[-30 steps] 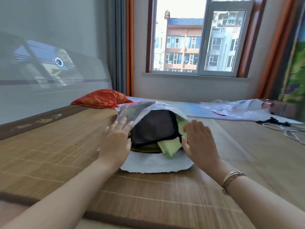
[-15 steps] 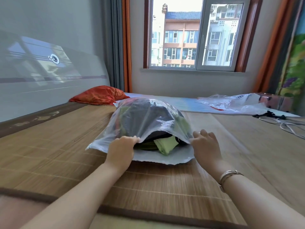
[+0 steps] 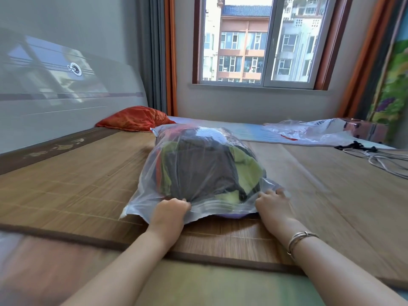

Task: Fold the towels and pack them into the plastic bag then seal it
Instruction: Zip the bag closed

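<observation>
The plastic bag (image 3: 198, 173) lay on the bamboo mat (image 3: 77, 184) of the bed, its mouth toward you and its closed end pointing at the window (image 3: 262, 40). Through the clear film the folded towels (image 3: 198, 171) showed as a dark grey bundle with green and red pieces around it, all inside the bag.

Your left hand (image 3: 170, 214) sat at the near edge of the bag, left of its middle. Its grip was closed into a fist, bunching the film of the mouth; creases ran from the knuckles up over the towels. Your right hand (image 3: 272, 205) sat at the near right corner of the bag, fingers curled down onto the film; whether that grip pinched the plastic or only pressed on it could not be told. A bracelet (image 3: 300, 240) ringed the right wrist.

Beyond the bag, an orange pillow (image 3: 134, 118) rested by the headboard (image 3: 66, 96). To the bag's right and farther back lay a second loose plastic bag (image 3: 309, 131) and some cables (image 3: 375, 157).
</observation>
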Tool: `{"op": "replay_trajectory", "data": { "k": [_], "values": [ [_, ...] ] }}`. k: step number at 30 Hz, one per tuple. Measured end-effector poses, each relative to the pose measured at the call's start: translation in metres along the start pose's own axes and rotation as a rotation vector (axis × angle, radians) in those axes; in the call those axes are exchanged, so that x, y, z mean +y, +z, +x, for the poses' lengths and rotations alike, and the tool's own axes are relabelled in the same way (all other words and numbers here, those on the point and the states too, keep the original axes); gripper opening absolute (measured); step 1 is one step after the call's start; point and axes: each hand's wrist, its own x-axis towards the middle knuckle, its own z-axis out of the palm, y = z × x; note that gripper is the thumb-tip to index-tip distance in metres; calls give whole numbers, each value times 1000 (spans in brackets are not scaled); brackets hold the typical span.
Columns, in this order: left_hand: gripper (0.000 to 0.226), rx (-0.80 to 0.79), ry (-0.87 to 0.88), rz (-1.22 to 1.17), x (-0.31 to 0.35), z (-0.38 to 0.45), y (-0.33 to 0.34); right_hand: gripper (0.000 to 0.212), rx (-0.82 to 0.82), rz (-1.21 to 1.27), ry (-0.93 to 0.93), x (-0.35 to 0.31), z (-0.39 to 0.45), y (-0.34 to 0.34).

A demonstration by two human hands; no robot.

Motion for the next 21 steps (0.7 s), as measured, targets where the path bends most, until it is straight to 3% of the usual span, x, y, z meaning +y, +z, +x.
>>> {"op": "replay_trajectory", "data": {
  "k": [4,8,10,14,17,21],
  "values": [
    [28,33,-16,-13,13,-14,-12,35,-105,-7,111,-14,-16,-14],
    [34,-102,-79,-66,22,-30,-19,34,188,166,265,-40,-33,-27],
    [39,-152,-105,-50,27,-35,-26,47,331,341,256,-59,-39,-33],
    [41,-137,-162,-154,28,-39,-44,35,469,778,262,-100,-53,-56],
    [33,-21,-187,-258,23,-46,-56,24,483,853,190,-123,-61,-63],
    [31,427,-116,-343,16,-64,-73,17,458,976,173,-137,-62,-67]
  ]
}}
